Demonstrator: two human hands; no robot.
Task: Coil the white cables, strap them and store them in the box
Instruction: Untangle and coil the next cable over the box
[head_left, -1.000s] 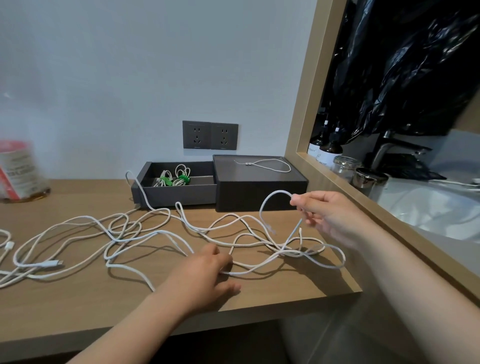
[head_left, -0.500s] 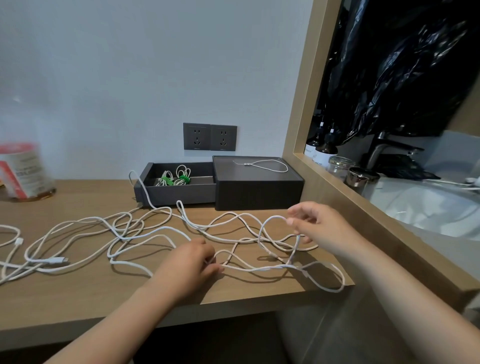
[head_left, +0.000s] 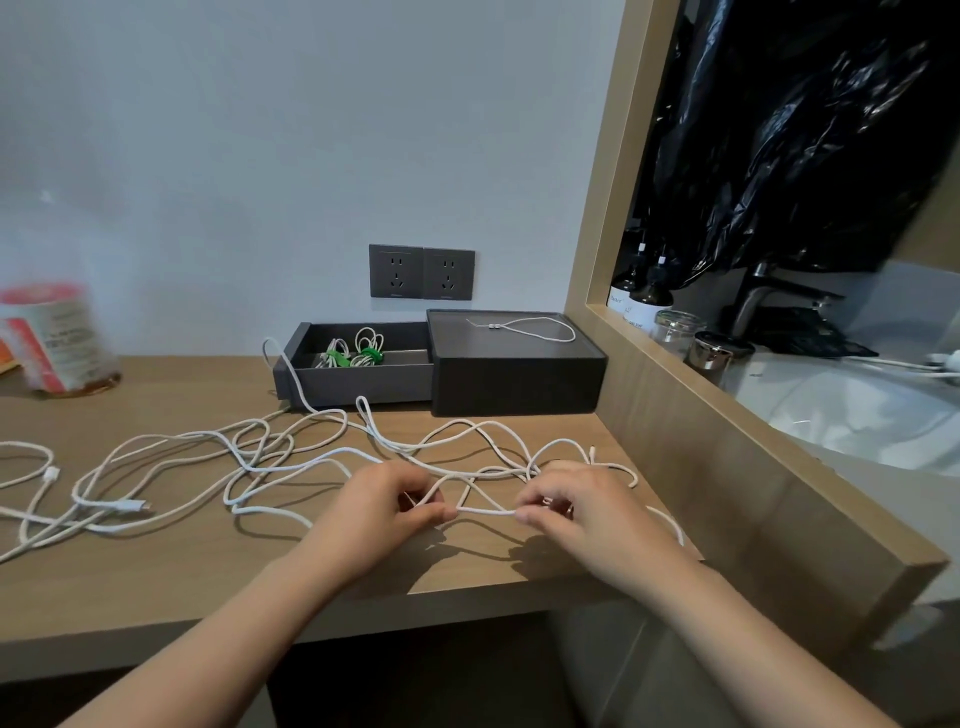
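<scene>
Several long white cables (head_left: 291, 457) lie tangled across the wooden desk (head_left: 156, 571). My left hand (head_left: 382, 506) and my right hand (head_left: 576, 506) each pinch the same white cable, and a short straight stretch (head_left: 485, 512) runs between their fingertips near the desk's front edge. At the back stands a dark grey box with its drawer (head_left: 358, 382) pulled out to the left. Inside the drawer lie two coiled white cables (head_left: 353, 353) bound with green straps. A thin white cord (head_left: 524, 330) rests on the box lid (head_left: 514, 348).
A red and white canister (head_left: 57, 340) stands at the desk's back left. Two grey wall sockets (head_left: 421, 273) sit above the box. A wooden partition (head_left: 727, 467) borders the desk on the right, with bottles, jars and a sink behind it.
My right hand has come down from holding a raised loop to the desk. My left hand has shifted right, and both hands now pinch one cable close together.
</scene>
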